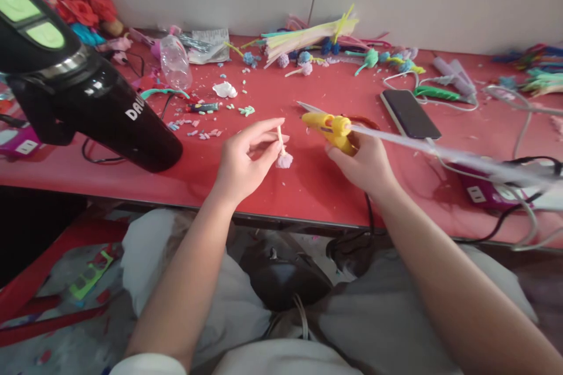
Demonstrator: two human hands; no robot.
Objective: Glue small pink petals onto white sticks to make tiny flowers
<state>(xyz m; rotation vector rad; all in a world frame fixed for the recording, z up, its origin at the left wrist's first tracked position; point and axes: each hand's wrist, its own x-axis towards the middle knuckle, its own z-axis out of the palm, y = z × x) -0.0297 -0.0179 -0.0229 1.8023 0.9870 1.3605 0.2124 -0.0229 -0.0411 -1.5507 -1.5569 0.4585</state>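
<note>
Between the fingers and thumb of my left hand (246,155) is a short pipe-cleaner flower (284,160), its pale stem upright and its fluffy lilac head hanging down just above the red table. My right hand (367,164) is wrapped round a yellow hot glue gun (334,129), whose nozzle points left toward the flower, with a gap between them. A long clear glue stick (409,143) runs out of the gun's back to the right. Behind the gun lie scissors (310,107) with pointed blades, their handles partly hidden by it.
A large black device (109,99) stands at the left. Pipe-cleaner bundles (308,41) and small flowers lie along the wall. A phone (411,114) and a purple power strip (488,187) with cables are at the right. Cut bits and a plastic bottle (176,64) lie left of centre.
</note>
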